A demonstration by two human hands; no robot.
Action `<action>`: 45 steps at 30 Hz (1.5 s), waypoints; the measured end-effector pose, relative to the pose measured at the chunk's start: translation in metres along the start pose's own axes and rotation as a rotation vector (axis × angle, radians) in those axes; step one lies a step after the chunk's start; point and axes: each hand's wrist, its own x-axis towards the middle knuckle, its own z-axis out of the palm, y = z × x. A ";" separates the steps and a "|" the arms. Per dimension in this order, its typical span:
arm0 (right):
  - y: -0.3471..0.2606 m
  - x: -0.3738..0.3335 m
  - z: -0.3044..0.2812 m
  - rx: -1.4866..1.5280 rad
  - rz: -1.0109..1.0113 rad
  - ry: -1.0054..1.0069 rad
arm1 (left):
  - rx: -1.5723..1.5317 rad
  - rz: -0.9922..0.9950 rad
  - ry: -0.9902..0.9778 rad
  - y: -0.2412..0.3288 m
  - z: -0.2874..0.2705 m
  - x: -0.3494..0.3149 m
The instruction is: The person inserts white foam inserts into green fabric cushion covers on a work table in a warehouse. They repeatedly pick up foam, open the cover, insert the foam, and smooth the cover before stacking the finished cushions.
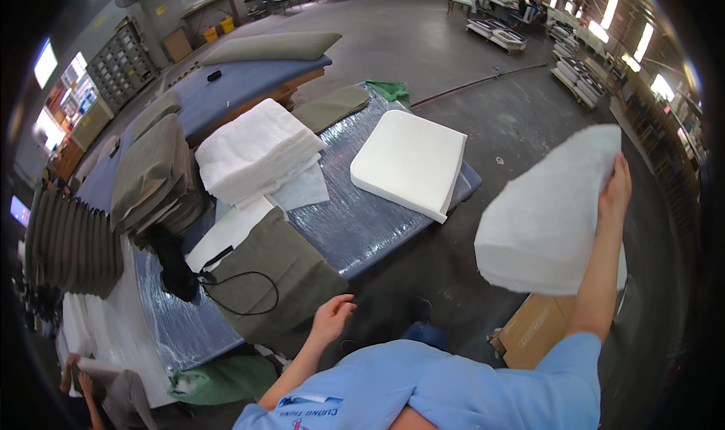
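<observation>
Out to the right, my right hand (615,188) grips a white wadding sheet (547,211) by its edge, and the sheet hangs down over the floor. My left hand (332,320) is near the table's front edge, by an olive fabric cover (276,271); its fingers are loosely bent, with nothing visible in them. A white foam cushion (408,158) with rounded corners lies on the plastic-wrapped blue table (355,237). To its left sits a stack of white wadding (257,147). A black cable (276,298) loops across the olive cover.
Folded olive covers (155,173) and a row of stacked olive cushions (72,237) stand at left. A cardboard box (540,328) is on the floor below the hanging sheet. Another person's hands (79,377) show at lower left. A green bag (226,381) lies beside the table.
</observation>
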 end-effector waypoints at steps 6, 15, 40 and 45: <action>0.034 -0.005 -0.064 0.081 0.214 -0.191 | 0.078 -0.252 -0.458 0.007 0.144 0.047; 0.056 0.079 0.006 0.305 0.371 -0.232 | -0.541 -0.787 -1.192 0.032 0.417 0.164; 0.284 0.381 0.319 0.471 0.592 -0.231 | -0.668 0.296 0.102 0.445 0.149 0.709; 0.355 0.362 0.408 0.559 0.743 -0.318 | -0.377 0.459 0.521 0.526 0.030 0.663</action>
